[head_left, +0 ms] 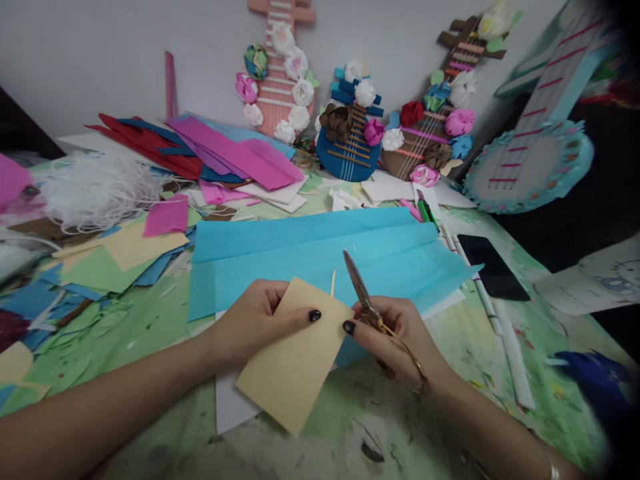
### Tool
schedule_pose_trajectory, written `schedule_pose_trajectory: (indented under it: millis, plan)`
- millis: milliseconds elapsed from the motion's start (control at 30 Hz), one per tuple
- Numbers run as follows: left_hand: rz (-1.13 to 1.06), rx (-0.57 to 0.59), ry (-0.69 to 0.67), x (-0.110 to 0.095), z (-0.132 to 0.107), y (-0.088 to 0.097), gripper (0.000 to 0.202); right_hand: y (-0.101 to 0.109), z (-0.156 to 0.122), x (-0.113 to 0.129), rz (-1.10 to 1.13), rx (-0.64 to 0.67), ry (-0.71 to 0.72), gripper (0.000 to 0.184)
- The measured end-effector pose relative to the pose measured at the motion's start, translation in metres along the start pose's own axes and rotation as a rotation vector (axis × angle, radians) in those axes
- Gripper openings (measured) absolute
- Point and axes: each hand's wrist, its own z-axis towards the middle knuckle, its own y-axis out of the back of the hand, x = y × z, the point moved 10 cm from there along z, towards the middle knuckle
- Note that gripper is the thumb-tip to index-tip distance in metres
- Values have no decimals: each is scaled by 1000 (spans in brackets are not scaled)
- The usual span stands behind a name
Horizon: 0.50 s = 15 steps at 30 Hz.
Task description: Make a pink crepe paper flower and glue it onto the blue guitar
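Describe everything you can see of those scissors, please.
The scissors look metallic, with tapering, darkish blades that appear closed, and gold-coloured handles partly hidden by the right hand holding them. The blades point away from the wearer, tilted slightly left, above the blue sheet. The pivot lies close to a corner of the cream paper; whether they touch is unclear.

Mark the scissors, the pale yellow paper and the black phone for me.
Scissors (369,312): head view, on the metal near the pivot.
Pale yellow paper (296,363): head view, on the middle of its flat face.
Black phone (492,267): head view, on the middle of its dark upper face.
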Motion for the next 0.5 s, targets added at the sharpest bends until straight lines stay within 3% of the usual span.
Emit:
schedule_pose_trajectory:
  millis: [100,267,500]
  plan:
    - [-1,-30,-7,-6,-4,8,27,-1,-1,8,-61,87,45,23]
    - [6,-74,-8,-13,-8,18,25,-6,-7,7,-175,224,-2,14]
    - [59,-70,-27,-14,-7,16,23,-13,-12,-1,-272,277,-36,10]
